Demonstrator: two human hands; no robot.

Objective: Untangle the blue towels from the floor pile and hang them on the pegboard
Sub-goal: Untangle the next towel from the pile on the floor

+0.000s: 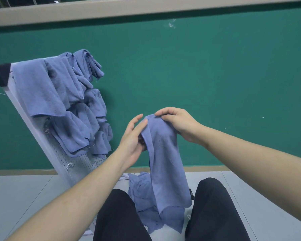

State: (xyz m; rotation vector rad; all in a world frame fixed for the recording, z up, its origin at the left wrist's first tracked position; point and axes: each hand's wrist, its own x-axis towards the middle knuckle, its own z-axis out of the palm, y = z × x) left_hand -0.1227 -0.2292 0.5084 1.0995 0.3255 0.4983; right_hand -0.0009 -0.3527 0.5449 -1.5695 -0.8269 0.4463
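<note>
Pegboard (pixel 76 162) left — floor pile (pixel 146 197) right, between the knees.

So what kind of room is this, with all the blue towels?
Probably a plain indoor workroom or practice space, not a home bathroom. There is a bare green wall, a pale tiled floor, and a white pegboard leaning on the wall with blue towels hung on it.
</note>
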